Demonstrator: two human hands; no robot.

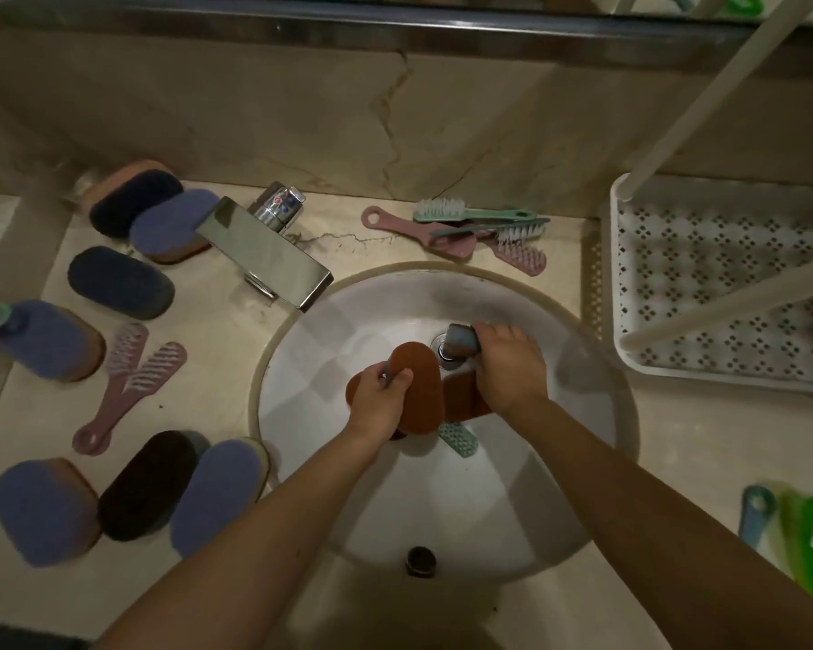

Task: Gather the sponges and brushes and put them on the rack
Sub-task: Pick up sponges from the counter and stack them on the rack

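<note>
The task is near its beginning, in my judgement. The left grip (380,397) is closed around a brown sponge (416,384) in the middle of the sink (442,504). The right grip (509,363) is closed around a grey sponge (462,341) just above the sink's drain. In the sink wait also a second brown sponge (463,398), partly under the right wrist, and a green brush (458,439).

On the tabletop (226,382) left of the sink lie many sponges (120,281) and two pink brushes (130,375). More brushes (482,225) lie behind the sink. The rack (616,274) stands right of the sink, and I see nothing placed on its visible shelf.

Both forearms reach down into the sink from its near edge. The palms face down and the fingers are curled.
</note>
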